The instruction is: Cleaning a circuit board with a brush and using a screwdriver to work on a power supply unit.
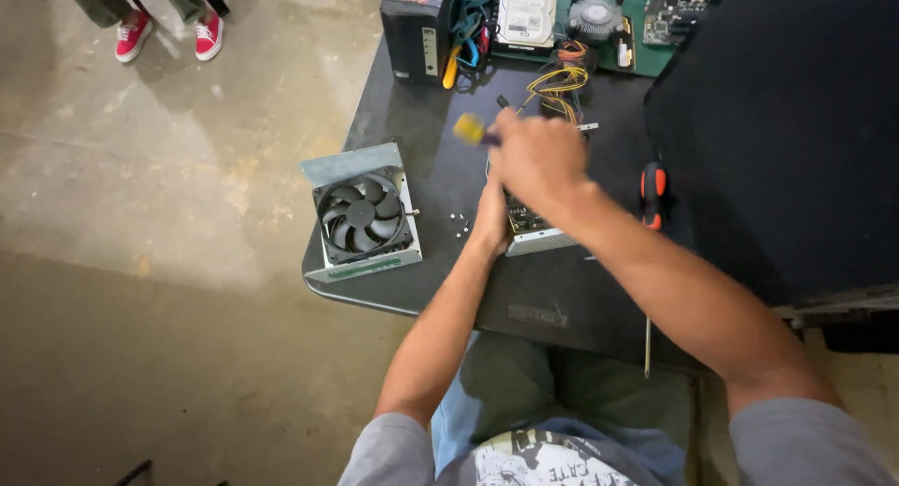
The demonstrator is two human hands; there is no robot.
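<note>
2 hands – right hand [538, 158] fisted round yellow-handled screwdriver [471, 129], left hand [490, 219] steadying metal unit [536, 233], grip hidden

1. I see a dark bench [562, 299] with a rounded corner, standing on a bare concrete floor [140, 261].
2. Near its left edge lies a black fan in a metal frame [363, 214].
3. Just beside it: small loose screws [459, 224].
4. Far end: a black box [414, 27], a silver drive [525, 14], a green circuit board [646, 22], coloured wires [562, 79].
5. Right: an orange-and-black screwdriver [653, 194].

Head view, steeply down, close.
</note>
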